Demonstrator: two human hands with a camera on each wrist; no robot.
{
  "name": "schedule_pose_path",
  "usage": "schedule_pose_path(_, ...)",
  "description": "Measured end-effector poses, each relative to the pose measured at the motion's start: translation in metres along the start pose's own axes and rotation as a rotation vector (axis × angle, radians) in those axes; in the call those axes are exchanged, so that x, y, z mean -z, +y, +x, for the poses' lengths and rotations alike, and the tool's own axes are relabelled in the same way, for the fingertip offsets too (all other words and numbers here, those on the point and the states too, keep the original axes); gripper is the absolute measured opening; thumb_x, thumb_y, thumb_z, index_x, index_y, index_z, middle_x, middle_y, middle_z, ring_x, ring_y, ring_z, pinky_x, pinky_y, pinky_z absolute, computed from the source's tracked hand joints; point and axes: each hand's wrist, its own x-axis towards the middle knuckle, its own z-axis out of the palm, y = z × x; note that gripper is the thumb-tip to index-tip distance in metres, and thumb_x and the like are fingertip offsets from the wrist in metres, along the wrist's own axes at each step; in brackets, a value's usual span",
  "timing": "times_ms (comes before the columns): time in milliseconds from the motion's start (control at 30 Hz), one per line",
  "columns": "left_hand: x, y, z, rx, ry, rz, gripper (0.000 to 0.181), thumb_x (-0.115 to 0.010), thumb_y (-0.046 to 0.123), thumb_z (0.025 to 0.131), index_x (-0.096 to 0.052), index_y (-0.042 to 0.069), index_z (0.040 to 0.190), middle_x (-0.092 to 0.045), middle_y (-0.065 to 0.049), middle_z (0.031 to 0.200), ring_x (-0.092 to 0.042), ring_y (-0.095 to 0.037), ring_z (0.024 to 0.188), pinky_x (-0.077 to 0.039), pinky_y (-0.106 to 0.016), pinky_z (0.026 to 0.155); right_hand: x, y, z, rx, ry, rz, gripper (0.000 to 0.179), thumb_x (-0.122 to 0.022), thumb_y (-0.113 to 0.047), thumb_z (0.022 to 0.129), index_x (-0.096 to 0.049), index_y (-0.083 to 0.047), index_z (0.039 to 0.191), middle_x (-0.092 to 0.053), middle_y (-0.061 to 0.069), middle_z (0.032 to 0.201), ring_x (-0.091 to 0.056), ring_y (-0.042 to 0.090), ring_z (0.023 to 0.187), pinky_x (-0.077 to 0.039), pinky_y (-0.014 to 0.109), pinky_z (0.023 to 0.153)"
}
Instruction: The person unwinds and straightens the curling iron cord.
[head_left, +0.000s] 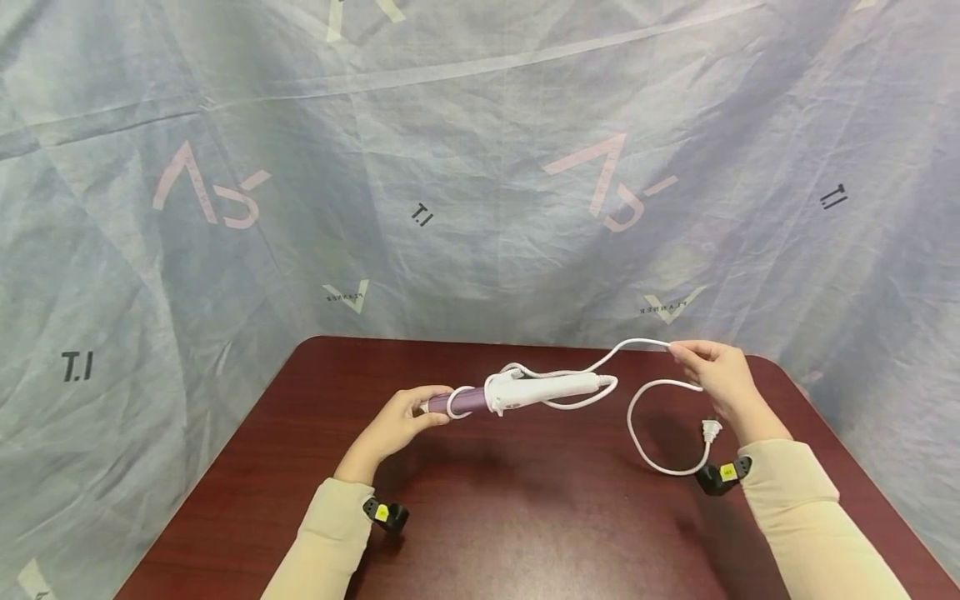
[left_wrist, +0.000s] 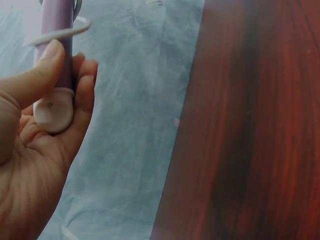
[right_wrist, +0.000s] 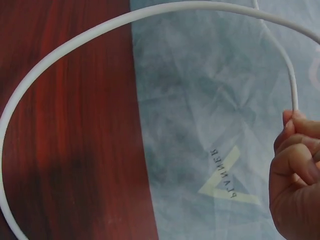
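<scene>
A curling iron [head_left: 551, 388] with a white handle and a purple barrel [left_wrist: 56, 20] is held above the table, roughly level. My left hand [head_left: 401, 421] grips it near the barrel's white tip [left_wrist: 53, 111]. White cord [head_left: 637, 341] wraps round the barrel and loops along the handle. On the right, my right hand [head_left: 720, 379] pinches that cord between thumb and fingertips, also seen in the right wrist view with the curled fingers [right_wrist: 300, 160]. Below this hand the free end curves in a wide loop, and the white plug [head_left: 711, 430] hangs beside the wrist.
A dark red wooden table [head_left: 525, 517] lies beneath both hands. Behind it hangs a wrinkled grey cloth [head_left: 480, 208] with printed letters, meeting the table's far edge. Each wrist wears a black strap-on camera, the left camera [head_left: 390, 515] and the right camera [head_left: 722, 477].
</scene>
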Motion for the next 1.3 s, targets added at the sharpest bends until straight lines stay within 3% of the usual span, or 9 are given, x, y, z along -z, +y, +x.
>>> schedule_pose_path(100, 0.005, 0.002, -0.002, 0.007, 0.002, -0.035, 0.040, -0.070, 0.012, 0.087, -0.062, 0.004, 0.125, -0.067, -0.016, 0.110, -0.059, -0.011, 0.080, -0.049, -0.024, 0.072, 0.003, 0.005, -0.001, -0.024, 0.020, -0.035, 0.022, -0.066, -0.033, 0.092, -0.073, -0.015, 0.103, -0.062, -0.028, 0.076, -0.059, -0.011, 0.076, -0.050, 0.011, 0.069)
schedule_pose_path(200, 0.009, 0.004, -0.003, 0.017, 0.050, -0.072, 0.042, -0.070, 0.012, 0.087, -0.060, 0.001, 0.127, -0.066, -0.018, 0.112, -0.059, -0.009, 0.082, -0.049, -0.023, 0.073, 0.004, 0.009, -0.004, -0.047, 0.013, -0.060, 0.024, -0.066, -0.033, 0.092, -0.073, -0.014, 0.102, -0.062, -0.028, 0.076, -0.059, -0.011, 0.077, -0.050, 0.011, 0.069)
schedule_pose_path(400, 0.013, 0.004, 0.003, 0.066, 0.230, -0.139, 0.042, -0.070, 0.010, 0.088, -0.059, 0.001, 0.128, -0.067, -0.019, 0.110, -0.059, -0.005, 0.084, -0.048, -0.021, 0.075, 0.004, 0.016, -0.017, -0.034, -0.057, -0.104, 0.031, -0.065, -0.034, 0.092, -0.072, -0.007, 0.104, -0.063, -0.028, 0.081, -0.060, -0.011, 0.084, -0.051, 0.012, 0.072)
schedule_pose_path(533, 0.014, 0.004, 0.008, 0.096, 0.333, -0.099, 0.041, -0.071, 0.008, 0.087, -0.061, 0.000, 0.125, -0.067, -0.020, 0.108, -0.059, -0.007, 0.082, -0.047, -0.021, 0.073, 0.005, 0.018, -0.028, -0.003, -0.084, -0.106, 0.038, -0.066, -0.030, 0.092, -0.069, 0.004, 0.109, -0.066, -0.026, 0.082, -0.061, -0.009, 0.083, -0.052, 0.014, 0.071)
schedule_pose_path(733, 0.015, 0.004, 0.014, 0.109, 0.432, 0.023, 0.040, -0.072, 0.007, 0.085, -0.062, -0.002, 0.123, -0.067, -0.022, 0.110, -0.057, -0.017, 0.084, -0.045, -0.023, 0.073, 0.008, 0.014, -0.044, 0.061, -0.130, -0.062, 0.009, -0.066, -0.021, 0.092, -0.074, -0.017, 0.094, -0.062, -0.020, 0.071, -0.049, -0.004, 0.057, -0.045, 0.017, 0.051)
schedule_pose_path(900, 0.015, 0.002, 0.016, 0.125, 0.470, 0.103, 0.039, -0.072, 0.009, 0.085, -0.063, -0.002, 0.121, -0.068, -0.022, 0.106, -0.058, -0.024, 0.083, -0.046, -0.028, 0.072, 0.013, 0.001, -0.057, 0.096, -0.202, 0.041, 0.013, -0.063, -0.012, 0.093, -0.074, -0.019, 0.094, -0.059, -0.017, 0.067, -0.041, -0.001, 0.047, -0.038, 0.020, 0.042)
schedule_pose_path(1100, 0.012, -0.006, 0.015, 0.159, 0.499, 0.166, 0.038, -0.072, 0.011, 0.086, -0.063, -0.001, 0.121, -0.069, -0.022, 0.105, -0.058, -0.026, 0.082, -0.046, -0.033, 0.073, 0.020, -0.016, -0.062, 0.196, -0.237, 0.121, 0.015, -0.059, -0.003, 0.094, -0.072, -0.008, 0.098, -0.041, -0.010, 0.057, -0.019, 0.021, 0.048, -0.018, 0.037, 0.040)
schedule_pose_path(1300, 0.008, -0.007, 0.014, 0.156, 0.480, 0.225, 0.037, -0.072, 0.010, 0.085, -0.064, 0.000, 0.119, -0.069, -0.022, 0.104, -0.058, -0.028, 0.083, -0.046, -0.036, 0.074, 0.027, -0.036, -0.061, 0.328, -0.218, 0.298, 0.020, -0.054, 0.009, 0.093, -0.071, 0.000, 0.099, -0.056, -0.007, 0.068, -0.024, 0.021, 0.050, -0.017, 0.035, 0.044)
